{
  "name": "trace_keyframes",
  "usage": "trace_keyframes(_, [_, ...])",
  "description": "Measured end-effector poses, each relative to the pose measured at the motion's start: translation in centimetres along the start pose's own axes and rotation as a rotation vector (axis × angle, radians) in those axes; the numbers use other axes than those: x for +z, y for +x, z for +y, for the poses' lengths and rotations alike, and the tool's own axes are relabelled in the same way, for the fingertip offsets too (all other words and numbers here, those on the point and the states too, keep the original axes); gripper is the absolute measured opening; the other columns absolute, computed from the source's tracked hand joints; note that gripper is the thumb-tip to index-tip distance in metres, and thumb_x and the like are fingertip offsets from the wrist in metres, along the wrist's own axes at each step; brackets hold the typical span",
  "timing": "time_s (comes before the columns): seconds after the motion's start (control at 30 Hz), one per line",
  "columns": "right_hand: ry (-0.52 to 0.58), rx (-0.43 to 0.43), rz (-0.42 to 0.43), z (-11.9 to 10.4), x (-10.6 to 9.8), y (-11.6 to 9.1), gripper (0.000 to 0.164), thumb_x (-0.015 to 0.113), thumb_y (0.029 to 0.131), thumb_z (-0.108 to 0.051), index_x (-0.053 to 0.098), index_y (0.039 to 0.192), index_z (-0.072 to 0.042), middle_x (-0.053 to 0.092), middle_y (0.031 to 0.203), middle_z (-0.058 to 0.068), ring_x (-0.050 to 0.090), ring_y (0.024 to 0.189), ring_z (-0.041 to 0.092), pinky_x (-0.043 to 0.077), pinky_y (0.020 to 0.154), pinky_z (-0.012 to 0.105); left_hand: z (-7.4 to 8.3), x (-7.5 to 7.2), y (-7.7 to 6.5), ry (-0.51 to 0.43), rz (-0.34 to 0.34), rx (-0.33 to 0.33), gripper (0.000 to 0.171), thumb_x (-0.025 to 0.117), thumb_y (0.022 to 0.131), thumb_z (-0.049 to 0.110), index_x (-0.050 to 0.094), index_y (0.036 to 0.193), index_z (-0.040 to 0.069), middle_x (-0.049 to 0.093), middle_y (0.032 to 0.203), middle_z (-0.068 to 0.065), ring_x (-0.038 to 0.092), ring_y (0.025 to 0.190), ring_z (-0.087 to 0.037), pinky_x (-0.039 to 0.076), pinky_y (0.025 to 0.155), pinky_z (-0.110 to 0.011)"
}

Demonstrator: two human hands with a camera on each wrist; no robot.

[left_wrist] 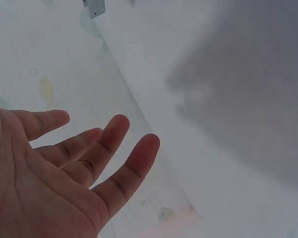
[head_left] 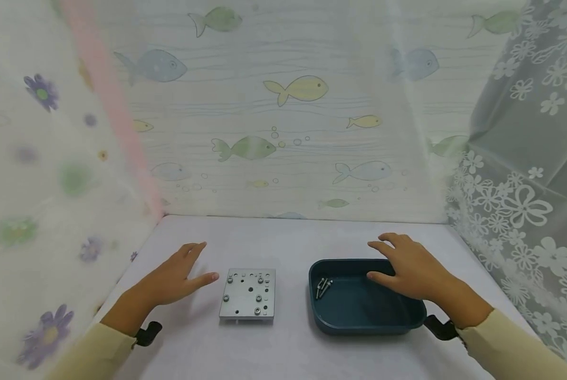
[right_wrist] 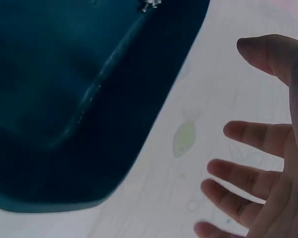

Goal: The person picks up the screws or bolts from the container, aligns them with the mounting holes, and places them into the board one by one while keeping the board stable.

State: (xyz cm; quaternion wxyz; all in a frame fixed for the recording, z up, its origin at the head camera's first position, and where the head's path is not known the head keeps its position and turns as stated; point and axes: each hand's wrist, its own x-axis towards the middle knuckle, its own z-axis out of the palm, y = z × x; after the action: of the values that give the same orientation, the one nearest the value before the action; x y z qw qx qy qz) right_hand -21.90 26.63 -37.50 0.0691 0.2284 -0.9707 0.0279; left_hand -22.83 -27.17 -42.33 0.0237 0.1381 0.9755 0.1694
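Observation:
A square silver metal plate (head_left: 243,302) with drilled holes and several socket-head screws (head_left: 258,298) standing in it lies left of the table's middle. Just left of the plate, my left hand (head_left: 173,277) hovers with fingers spread and nothing in it; its palm shows bare in the left wrist view. To the right sits a dark teal tray (head_left: 369,330), with a few loose screws (head_left: 323,288) lying at its left end. My right hand (head_left: 414,266) is held over the tray's right side, thumb and fingers apart, holding nothing.
White cloth covers the table (head_left: 290,348). A fish-print curtain (head_left: 293,121) hangs along the back edge, a flowered curtain (head_left: 50,184) on the left and a lacy sheer one (head_left: 526,206) on the right. Dark wrist cameras (head_left: 148,333) are strapped at both wrists.

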Motion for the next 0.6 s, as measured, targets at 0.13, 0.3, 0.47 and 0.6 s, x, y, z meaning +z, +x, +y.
trace_keyframes(0.13, [0.085,-0.018,-0.035,-0.3,0.3,0.7,0.062,0.071,0.094,-0.055,0.062,0.143,-0.019,0.058,0.138,0.010,0.055,0.126,0.032,0.054,0.099,0.058,0.1,0.9,0.3,-0.095,-0.011,-0.031,0.100,0.053,0.094,0.076,0.029,0.162,0.008,0.039,0.157,-0.021,0.056,0.130,-0.036,0.051,0.102,-0.063])
trace_keyframes(0.3, [0.229,-0.062,-0.086,0.0,1.0,1.7,0.053,0.071,0.094,-0.055,0.068,0.133,-0.018,0.066,0.123,0.001,0.063,0.113,0.022,0.058,0.095,0.049,0.3,2.0,0.8,-0.177,0.012,-0.049,0.092,0.058,0.096,0.069,0.035,0.159,0.007,0.048,0.150,-0.019,0.059,0.121,-0.030,0.057,0.090,-0.051])
trace_keyframes(0.47, [0.429,-0.116,-0.122,0.2,2.1,2.8,0.044,0.076,0.094,-0.042,0.072,0.127,-0.013,0.069,0.102,-0.007,0.065,0.092,0.009,0.059,0.080,0.031,0.4,3.2,1.1,-0.338,0.021,-0.096,0.087,0.069,0.094,0.057,0.037,0.158,0.008,0.052,0.145,-0.018,0.060,0.117,-0.029,0.060,0.080,-0.039])
trace_keyframes(0.6, [0.547,-0.114,-0.160,0.1,2.9,3.6,0.039,0.078,0.094,-0.035,0.073,0.126,-0.013,0.070,0.095,-0.011,0.064,0.084,0.004,0.058,0.074,0.024,0.5,4.2,1.3,-0.510,0.013,-0.168,0.082,0.077,0.092,0.047,0.040,0.156,0.012,0.054,0.143,-0.014,0.062,0.115,-0.027,0.062,0.071,-0.031])
